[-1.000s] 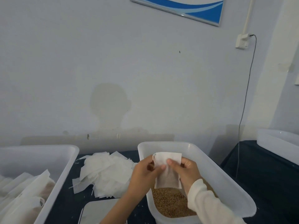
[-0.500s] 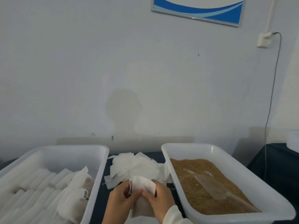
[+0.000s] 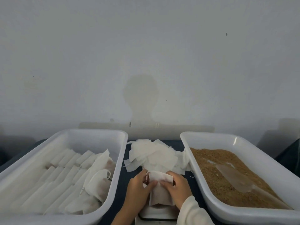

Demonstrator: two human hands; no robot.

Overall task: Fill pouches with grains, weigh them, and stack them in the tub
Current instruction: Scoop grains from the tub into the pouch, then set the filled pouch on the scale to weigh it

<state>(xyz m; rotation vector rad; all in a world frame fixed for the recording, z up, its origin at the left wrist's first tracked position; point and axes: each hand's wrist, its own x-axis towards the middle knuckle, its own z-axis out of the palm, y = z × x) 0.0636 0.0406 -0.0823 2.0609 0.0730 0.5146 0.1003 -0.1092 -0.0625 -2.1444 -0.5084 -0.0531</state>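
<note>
Pouch: a filled white fabric drawstring pouch [image 3: 159, 190] stands on the white weighing scale [image 3: 156, 214], between the two tubs.
Left hand [image 3: 138, 190]: its grip pinches the pouch's upper edge.
Right hand [image 3: 177, 188]: fingers curled on the pouch's top.
Left white plastic tub [image 3: 113, 172]: rows of filled pouches.
Right white plastic tub [image 3: 193, 164]: brown grain [image 3: 227, 174].
Dark counter [image 3: 122, 184]: a loose heap of empty white pouches [image 3: 154, 155] behind the hands.

White pouch [image 3: 159, 189], faintly tan where filled. Left of it, white tub [image 3: 116, 161] of white pouches; right, white tub [image 3: 191, 150] of golden-brown grains [image 3: 227, 172]. Behind, loose white pouches [image 3: 154, 156]. Dark navy worktop [image 3: 121, 181]. Cream sleeve [image 3: 193, 211].
</note>
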